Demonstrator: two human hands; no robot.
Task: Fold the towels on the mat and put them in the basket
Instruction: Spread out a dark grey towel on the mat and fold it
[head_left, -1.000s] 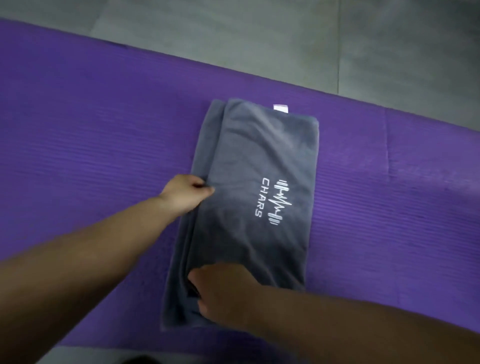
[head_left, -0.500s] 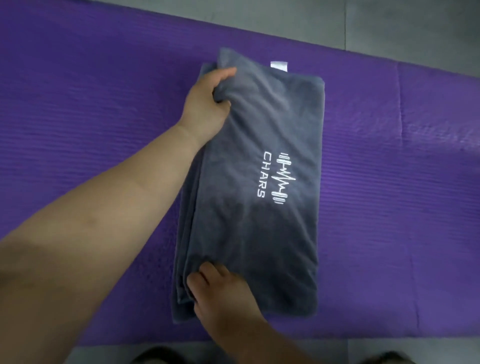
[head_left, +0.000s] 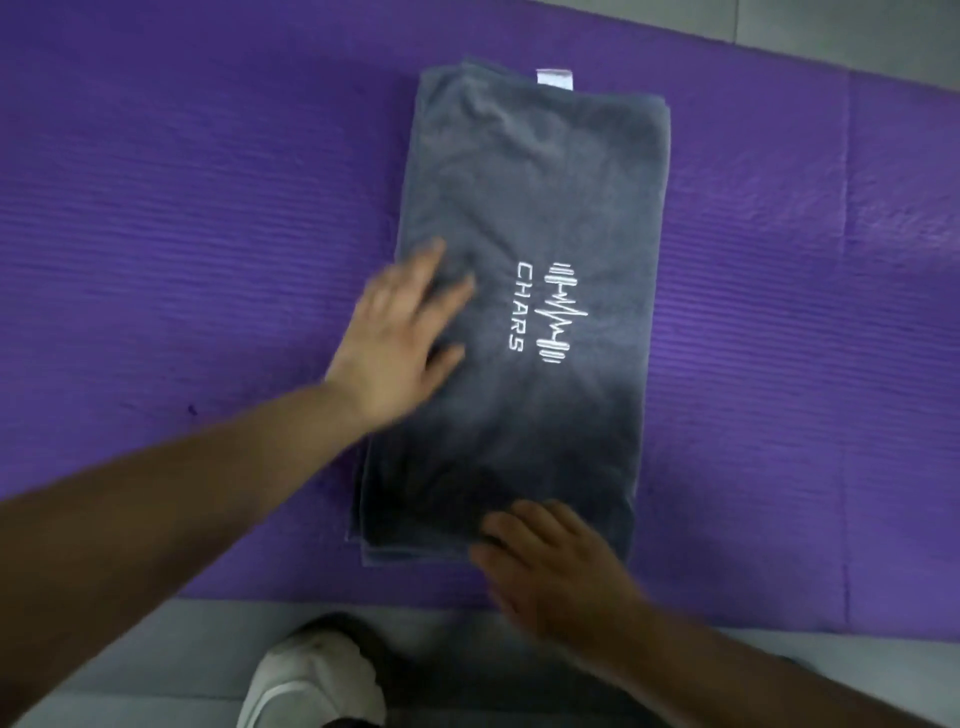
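Towel: the grey towel (head_left: 545, 197) is lying in the centre of the frame on the purple mat (head_left: 182, 208), folded into a long rectangle, with stacked layers showing along its left and bottom edges.
Left hand: the left hand (head_left: 400, 338) is pressing flat on the towel's left-middle with its fingers spread and pinching nothing, probably smoothing the layers flush.
Right hand: the right hand (head_left: 556, 566) is resting on the towel's bottom edge with its fingers relaxed, seemingly anchoring that end. Blur is hiding whether any fingertip is tucking under.
Materials: the cloth is looking soft and napped, creasing faintly near the top. A white stitched logo (head_left: 550, 312) is sitting mid-towel and a small label (head_left: 555, 80) is poking out above. The mat is ribbed foam.
Basket: not showing anywhere.
Bottom centre: a white shoe (head_left: 311, 686) is standing off the mat.
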